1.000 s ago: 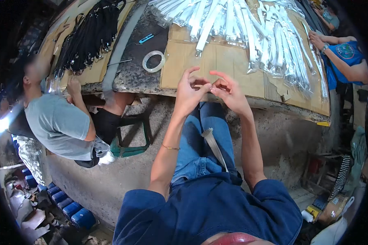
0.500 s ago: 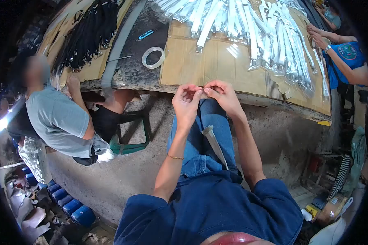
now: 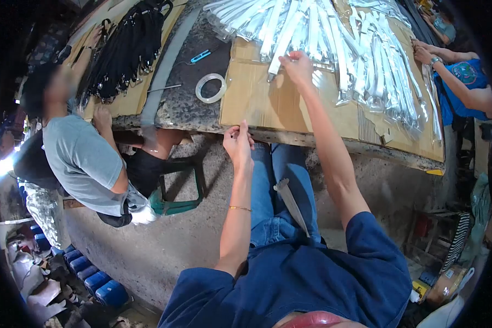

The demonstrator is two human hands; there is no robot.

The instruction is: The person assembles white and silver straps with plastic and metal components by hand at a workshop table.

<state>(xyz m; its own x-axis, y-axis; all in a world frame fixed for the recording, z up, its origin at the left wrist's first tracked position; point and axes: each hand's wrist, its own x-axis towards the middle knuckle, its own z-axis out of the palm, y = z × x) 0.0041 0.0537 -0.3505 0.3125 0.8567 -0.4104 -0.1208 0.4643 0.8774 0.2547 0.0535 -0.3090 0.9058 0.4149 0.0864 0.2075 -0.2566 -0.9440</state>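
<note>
My right hand point(image 3: 299, 69) reaches over the cardboard point(image 3: 257, 98), its fingers closed at the lower end of a white strap in clear plastic point(image 3: 281, 52). At the table's front edge my left hand point(image 3: 238, 143) is raised with its fingers pressed together; anything between them is too small to make out. Many more wrapped white straps point(image 3: 380, 71) fan out across the back and right of the cardboard. A roll of clear tape point(image 3: 210, 88) lies left of the cardboard, and a small blue tool point(image 3: 200, 56) lies behind it.
To the left, a person in a grey shirt point(image 3: 85, 158) sits beside black straps point(image 3: 127, 52). Another person in blue point(image 3: 464, 82) works at the right. A green stool point(image 3: 183, 205) stands on the floor. A grey strip point(image 3: 292, 205) lies on my lap.
My hands have parted. My right hand has moved forward to the white straps, and my left hand has moved slightly left and down. The seated person's far arm now reaches forward.
</note>
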